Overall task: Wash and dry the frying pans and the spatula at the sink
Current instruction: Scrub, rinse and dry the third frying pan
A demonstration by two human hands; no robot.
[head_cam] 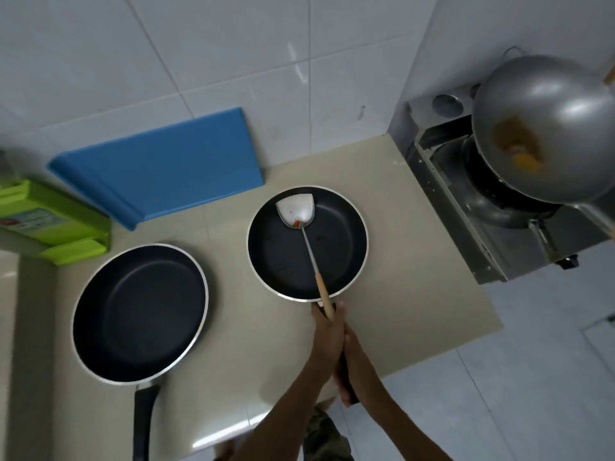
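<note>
blue board behind smaller pan

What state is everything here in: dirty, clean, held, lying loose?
Small pan: spatula inside, held by its handle.
Spatula: red food bits on its blade.
Large pan: on the counter, untouched, empty.
Wok: tilted on the stove, brown residue inside.
Blue board: leaning against the wall.
Left hand: grips pan handle near the rim.
Right hand: grips it further back.

A kitchen: tiled wall, countertop, gas stove bearing a wok.
</note>
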